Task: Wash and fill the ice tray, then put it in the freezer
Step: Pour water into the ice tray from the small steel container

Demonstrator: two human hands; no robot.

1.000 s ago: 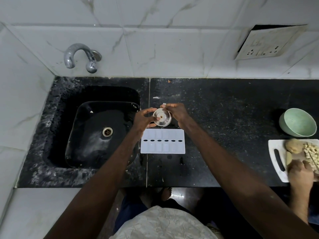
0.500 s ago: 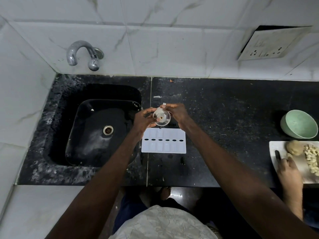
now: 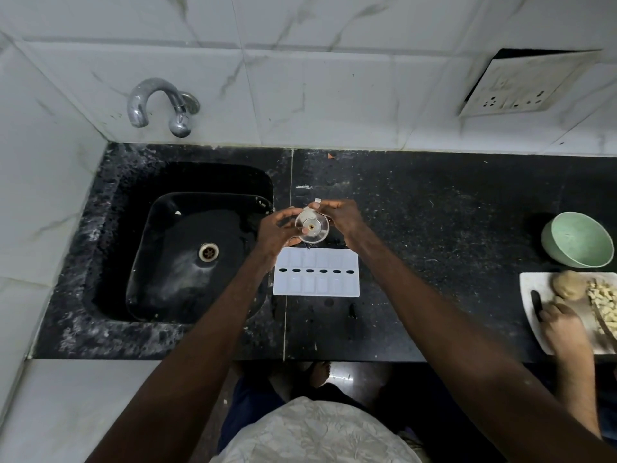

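Observation:
A white ice tray (image 3: pixel 316 276) lies flat on the black counter (image 3: pixel 434 235), just right of the sink. Both hands hold a small clear glass (image 3: pixel 312 226) above the tray's far edge. My left hand (image 3: pixel 278 230) grips its left side and my right hand (image 3: pixel 337 218) its right side. The glass is tipped toward me, its bottom facing the camera, and a thin stream of water falls from it into the tray's far row.
A black sink (image 3: pixel 187 248) with a drain is at left, under a chrome tap (image 3: pixel 160 105). At right, a green bowl (image 3: pixel 579 238) and a white cutting board (image 3: pixel 567 312) with chopped food, where another person's hand (image 3: pixel 561 329) rests. A wall socket (image 3: pixel 521 88) is at upper right.
The glass has tipped further toward me over the tray. The other person's hand on the cutting board has shifted slightly left.

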